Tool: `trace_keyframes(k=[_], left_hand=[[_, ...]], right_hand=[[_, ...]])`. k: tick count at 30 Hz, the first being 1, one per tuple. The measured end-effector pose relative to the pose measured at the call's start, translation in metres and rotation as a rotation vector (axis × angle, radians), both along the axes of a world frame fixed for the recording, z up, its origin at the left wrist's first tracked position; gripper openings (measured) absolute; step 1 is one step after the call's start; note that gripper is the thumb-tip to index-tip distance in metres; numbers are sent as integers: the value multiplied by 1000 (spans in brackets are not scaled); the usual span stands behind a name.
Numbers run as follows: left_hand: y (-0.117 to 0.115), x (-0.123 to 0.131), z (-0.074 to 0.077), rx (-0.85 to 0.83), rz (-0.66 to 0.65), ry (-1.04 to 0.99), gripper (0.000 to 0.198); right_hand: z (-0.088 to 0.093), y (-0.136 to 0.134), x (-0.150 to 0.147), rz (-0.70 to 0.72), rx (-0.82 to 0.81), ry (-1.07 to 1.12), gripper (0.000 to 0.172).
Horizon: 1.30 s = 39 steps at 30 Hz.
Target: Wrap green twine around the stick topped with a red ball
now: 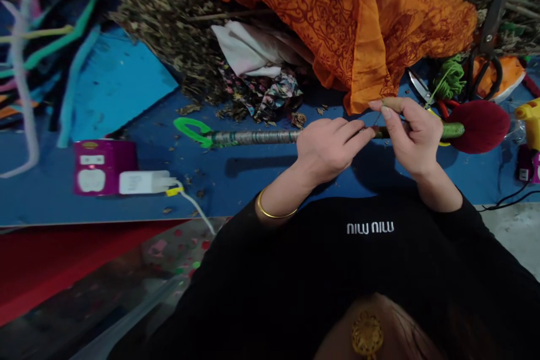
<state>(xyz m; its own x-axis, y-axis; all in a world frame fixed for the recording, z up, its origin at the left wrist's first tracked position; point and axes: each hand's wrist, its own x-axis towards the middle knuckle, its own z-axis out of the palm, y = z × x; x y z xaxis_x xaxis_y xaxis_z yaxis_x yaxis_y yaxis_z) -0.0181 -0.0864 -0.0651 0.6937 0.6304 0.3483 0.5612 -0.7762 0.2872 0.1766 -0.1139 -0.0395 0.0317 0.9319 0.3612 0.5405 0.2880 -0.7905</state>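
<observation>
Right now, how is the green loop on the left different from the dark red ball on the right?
Colour: the green loop is bright; the red ball is dark.
Shape: the loop is a thin strip around a gap; the ball is full and rounded.
Place: the loop lies beyond the left hand, the ball beyond the right hand.
Shared: both are roughly in line with the wrapped stick.

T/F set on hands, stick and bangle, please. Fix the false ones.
1. The left hand is on the long silver-and-green wrapped stick. True.
2. The thin gold bangle circles the right wrist. False: it circles the left.
3. The rounded dark-red bulb is left of both hands in the picture. False: it is right of both.
4. The bright-green fuzzy loop is at the stick's left end in the picture. True.
5. The right hand is nearer the bulb than the left hand. True.
</observation>
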Motion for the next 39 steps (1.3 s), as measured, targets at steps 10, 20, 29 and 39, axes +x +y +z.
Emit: trace_keyframes(k=[10, 20, 29, 39], left_hand=[[11, -15, 9, 95, 146, -8, 35], [28, -44, 22, 94, 247, -95, 30], [31, -49, 24, 128, 289, -211, 23], [38, -60, 36, -174, 178, -373, 27]], right_hand=[[39, -2, 51, 230, -387, 286, 18], [22, 23, 113, 40, -92, 739, 23], [10, 25, 129, -25, 52, 563, 24], [34, 56, 145, -282, 248, 591, 40]])
